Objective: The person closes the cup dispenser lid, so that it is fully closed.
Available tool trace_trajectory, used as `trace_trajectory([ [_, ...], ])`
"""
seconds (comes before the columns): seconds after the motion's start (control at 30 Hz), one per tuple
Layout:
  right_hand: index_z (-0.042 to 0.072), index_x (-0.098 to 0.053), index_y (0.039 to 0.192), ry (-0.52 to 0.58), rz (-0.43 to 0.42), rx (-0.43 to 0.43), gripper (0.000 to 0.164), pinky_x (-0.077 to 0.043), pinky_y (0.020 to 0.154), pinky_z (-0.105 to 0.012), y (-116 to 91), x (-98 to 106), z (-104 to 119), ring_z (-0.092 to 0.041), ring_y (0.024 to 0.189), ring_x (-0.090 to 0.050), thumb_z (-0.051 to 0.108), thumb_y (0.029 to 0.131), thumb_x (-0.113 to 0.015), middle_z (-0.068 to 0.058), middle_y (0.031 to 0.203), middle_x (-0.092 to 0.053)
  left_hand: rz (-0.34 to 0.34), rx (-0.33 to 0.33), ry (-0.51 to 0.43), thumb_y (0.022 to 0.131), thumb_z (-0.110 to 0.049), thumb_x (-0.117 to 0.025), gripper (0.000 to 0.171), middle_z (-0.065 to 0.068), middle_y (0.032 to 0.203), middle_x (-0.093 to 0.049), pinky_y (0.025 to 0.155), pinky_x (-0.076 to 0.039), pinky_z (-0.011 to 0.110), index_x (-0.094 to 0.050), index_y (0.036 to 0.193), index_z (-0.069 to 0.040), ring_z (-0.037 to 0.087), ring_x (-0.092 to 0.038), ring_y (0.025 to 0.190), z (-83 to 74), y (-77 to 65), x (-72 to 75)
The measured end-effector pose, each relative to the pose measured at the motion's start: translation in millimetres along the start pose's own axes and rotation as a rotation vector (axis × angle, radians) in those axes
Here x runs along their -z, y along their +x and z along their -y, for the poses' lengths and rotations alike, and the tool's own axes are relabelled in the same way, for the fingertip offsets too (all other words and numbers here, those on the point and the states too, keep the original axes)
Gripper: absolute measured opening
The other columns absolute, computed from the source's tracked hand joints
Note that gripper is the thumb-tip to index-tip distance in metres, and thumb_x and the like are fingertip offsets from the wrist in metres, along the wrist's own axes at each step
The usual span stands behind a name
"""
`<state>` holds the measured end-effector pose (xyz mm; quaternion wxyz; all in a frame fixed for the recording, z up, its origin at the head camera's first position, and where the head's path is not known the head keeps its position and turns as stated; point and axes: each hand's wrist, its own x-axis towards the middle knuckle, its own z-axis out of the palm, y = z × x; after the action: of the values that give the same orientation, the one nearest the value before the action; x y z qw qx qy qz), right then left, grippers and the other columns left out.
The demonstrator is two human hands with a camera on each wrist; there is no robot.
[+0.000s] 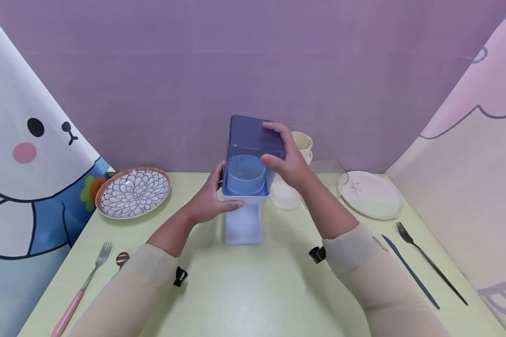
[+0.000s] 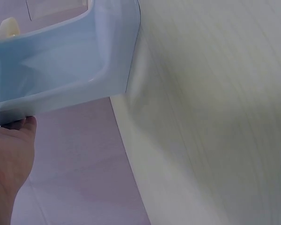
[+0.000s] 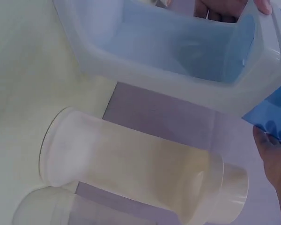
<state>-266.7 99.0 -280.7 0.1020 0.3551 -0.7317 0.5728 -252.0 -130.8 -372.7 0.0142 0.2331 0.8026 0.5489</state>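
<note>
A light blue stand (image 1: 243, 227) carries a see-through dark blue box-shaped container (image 1: 250, 132), with a round blue cup-like part (image 1: 246, 174) visible inside; its exact kind is unclear. My left hand (image 1: 208, 199) grips the upper body from the left, thumb across the pale front rim and fingers behind. From the right, my right hand (image 1: 288, 157) holds the blue container between thumb and fingers. In the right wrist view, the stand (image 3: 173, 70) shows an open hollow side, and fingers of the right hand (image 3: 276, 164) appear through the blue plastic.
Just right stands a cream item (image 3: 145, 154) with a round base, beside a clear piece (image 1: 329, 171). A patterned plate (image 1: 133, 193), fork (image 1: 86, 285) and spoon (image 1: 122, 258) lie left. A white plate (image 1: 373, 194), knife (image 1: 411, 271) and dark fork (image 1: 430, 262) lie right.
</note>
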Motion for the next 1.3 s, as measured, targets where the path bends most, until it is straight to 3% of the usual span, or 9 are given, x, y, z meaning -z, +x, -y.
trace_trajectory([
  [0.17, 0.002, -0.031, 0.135, 0.063, -0.050, 0.014, 0.098, -0.035, 0.096, -0.037, -7.4, 8.0, -13.6, -0.027, 0.117, -0.040, 0.066, 0.069, -0.065, -0.013, 0.138, -0.030, 0.015, 0.039, 0.008, 0.069, -0.034, -0.081, 0.110, 0.000, 0.147, -0.023, 0.107, -0.025, 0.046, -0.004, 0.147, -0.028, 0.020, -0.027, 0.132, 1.9, 1.5, 0.1],
  [0.3, 0.003, -0.033, 0.135, 0.023, -0.002, 0.039, 0.090, -0.037, 0.096, -0.035, -6.0, 6.0, -9.1, -0.024, 0.117, -0.041, 0.060, 0.074, -0.066, -0.013, 0.136, -0.033, 0.011, 0.069, 0.016, 0.068, -0.037, -0.081, 0.112, 0.000, 0.148, -0.022, 0.107, -0.025, 0.047, -0.003, 0.147, -0.029, 0.020, -0.027, 0.132, 0.1, -0.3, 0.9],
  [0.4, 0.004, -0.035, 0.135, -0.095, 0.053, 0.087, 0.081, -0.037, 0.096, -0.038, -4.5, 4.6, 2.0, -0.022, 0.116, -0.041, 0.050, 0.077, -0.069, -0.014, 0.132, -0.035, 0.015, 0.030, -0.007, 0.069, -0.034, -0.081, 0.110, -0.001, 0.145, -0.026, 0.105, -0.026, 0.048, -0.003, 0.147, -0.034, 0.020, -0.031, 0.129, 1.3, -0.2, 1.5],
  [0.5, 0.006, -0.038, 0.135, -0.213, 0.098, 0.130, 0.072, -0.037, 0.095, -0.042, -3.7, 6.3, 14.3, -0.023, 0.114, -0.040, 0.030, 0.076, -0.072, -0.015, 0.128, -0.035, 0.024, -0.045, -0.015, 0.070, -0.032, -0.081, 0.108, -0.005, 0.140, -0.031, 0.103, -0.028, 0.048, -0.005, 0.145, -0.040, 0.017, -0.035, 0.125, 15.6, 6.8, 1.1],
  [0.6, 0.020, -0.039, 0.137, -0.298, 0.134, 0.114, 0.072, -0.039, 0.093, -0.042, 1.3, 11.8, 6.7, -0.020, 0.112, -0.041, 0.027, 0.074, -0.074, -0.009, 0.127, -0.035, 0.041, -0.074, -0.012, 0.071, -0.031, -0.081, 0.104, -0.008, 0.137, -0.033, 0.102, -0.031, 0.046, -0.007, 0.143, -0.043, 0.014, -0.037, 0.123, 15.4, 8.6, 0.7],
  [0.73, 0.039, -0.038, 0.135, -0.376, 0.178, 0.054, 0.071, -0.041, 0.092, -0.039, 11.4, 14.6, -6.2, -0.013, 0.112, -0.041, 0.040, 0.074, -0.074, 0.002, 0.129, -0.035, 0.071, -0.076, -0.040, 0.073, -0.027, -0.079, 0.101, -0.009, 0.136, -0.035, 0.101, -0.033, 0.043, -0.007, 0.143, -0.044, 0.014, -0.040, 0.121, 1.6, 3.7, 0.9],
  [0.93, 0.043, -0.039, 0.133, -0.524, 0.236, 0.078, 0.072, -0.043, 0.086, -0.038, 20.9, 5.1, 10.8, -0.012, 0.105, -0.045, 0.056, 0.070, -0.072, 0.001, 0.130, -0.033, 0.084, -0.147, -0.039, 0.075, -0.023, -0.078, 0.095, -0.008, 0.136, -0.038, 0.103, -0.033, 0.041, -0.012, 0.142, -0.036, 0.013, -0.041, 0.123, 2.5, 5.0, 0.2],
  [1.03, 0.038, -0.039, 0.135, -0.498, 0.257, 0.060, 0.073, -0.043, 0.088, -0.037, 19.6, 4.1, 15.6, -0.013, 0.108, -0.045, 0.054, 0.071, -0.072, 0.000, 0.132, -0.032, 0.086, -0.150, -0.041, 0.075, -0.022, -0.078, 0.095, -0.007, 0.136, -0.038, 0.102, -0.033, 0.041, -0.012, 0.142, -0.035, 0.013, -0.041, 0.122, 3.3, 4.9, -0.6],
  [1.3, 0.017, -0.036, 0.137, -0.297, 0.269, -0.101, 0.064, -0.042, 0.090, -0.039, 14.0, 14.3, 32.3, -0.022, 0.108, -0.047, 0.029, 0.082, -0.067, -0.010, 0.131, -0.031, 0.081, -0.086, -0.053, 0.073, -0.027, -0.079, 0.101, -0.008, 0.136, -0.037, 0.101, -0.033, 0.045, -0.007, 0.143, -0.044, 0.014, -0.041, 0.121, 1.9, 6.3, -3.5],
])
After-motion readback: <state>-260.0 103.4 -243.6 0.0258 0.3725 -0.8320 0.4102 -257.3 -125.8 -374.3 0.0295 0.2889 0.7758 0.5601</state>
